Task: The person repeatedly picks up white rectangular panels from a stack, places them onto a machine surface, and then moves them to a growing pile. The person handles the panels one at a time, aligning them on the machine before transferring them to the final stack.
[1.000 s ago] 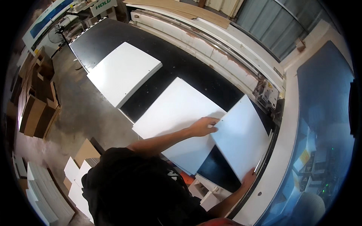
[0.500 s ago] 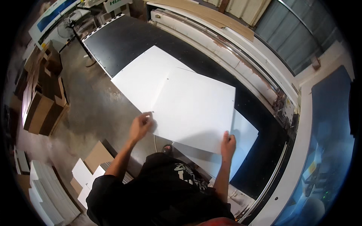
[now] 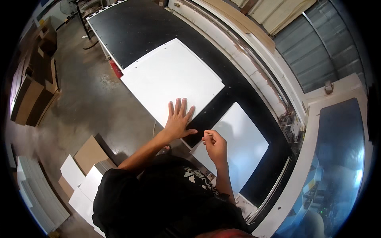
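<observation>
Big white panel was down flat on the black machine bed, centre frame, not held up in both hands as half a second before. Smaller white panel sat lower right. Left hand lay spread, palm pressing the big panel's near edge. Right hand had let go, fingertips pinched on something too small to identify.

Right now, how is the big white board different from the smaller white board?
The big white board is wider and lies farther up the black table; the smaller white board is narrower and nearer the person. The left hand presses flat on the big one; the right hand pinches over the smaller one. Both are flat and white.
</observation>
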Tool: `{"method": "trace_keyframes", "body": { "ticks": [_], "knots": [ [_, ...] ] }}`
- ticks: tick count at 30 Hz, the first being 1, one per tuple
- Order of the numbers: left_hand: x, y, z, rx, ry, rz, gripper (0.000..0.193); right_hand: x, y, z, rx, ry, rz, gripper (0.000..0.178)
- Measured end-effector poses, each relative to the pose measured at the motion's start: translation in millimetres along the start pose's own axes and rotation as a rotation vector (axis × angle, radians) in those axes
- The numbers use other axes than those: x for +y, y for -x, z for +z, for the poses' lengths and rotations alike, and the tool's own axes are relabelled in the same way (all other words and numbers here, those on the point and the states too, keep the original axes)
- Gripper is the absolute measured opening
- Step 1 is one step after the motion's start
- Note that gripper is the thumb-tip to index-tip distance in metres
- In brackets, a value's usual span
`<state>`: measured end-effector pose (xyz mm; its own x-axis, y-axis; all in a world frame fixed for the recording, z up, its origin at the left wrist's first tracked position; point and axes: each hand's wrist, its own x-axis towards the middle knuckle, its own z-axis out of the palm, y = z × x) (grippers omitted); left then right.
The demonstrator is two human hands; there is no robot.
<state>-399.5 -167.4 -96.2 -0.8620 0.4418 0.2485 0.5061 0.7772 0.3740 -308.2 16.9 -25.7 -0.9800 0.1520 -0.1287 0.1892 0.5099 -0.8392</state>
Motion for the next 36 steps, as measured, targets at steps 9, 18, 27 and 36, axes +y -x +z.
{"method": "trace_keyframes", "body": {
  "ticks": [9, 18, 27, 36],
  "knots": [
    [-21, -27, 5, 0.06, -0.049, 0.018, 0.064, 32, 50, -5, -0.015, -0.088, -0.027, 0.024],
    [-16, -25, 12, 0.077, -0.072, 0.04, 0.061, 59, 93, -33, 0.124, 0.004, -0.031, 0.02],
    [113, 14, 81, -0.249, 0.213, 0.461, 0.075, 115, 140, -95, 0.296, 0.122, 0.073, 0.019],
    [203, -18, 135, -0.261, 0.126, 0.543, 0.07, 198, 183, -163, 0.557, 0.326, 0.037, 0.027]
  ]
}}
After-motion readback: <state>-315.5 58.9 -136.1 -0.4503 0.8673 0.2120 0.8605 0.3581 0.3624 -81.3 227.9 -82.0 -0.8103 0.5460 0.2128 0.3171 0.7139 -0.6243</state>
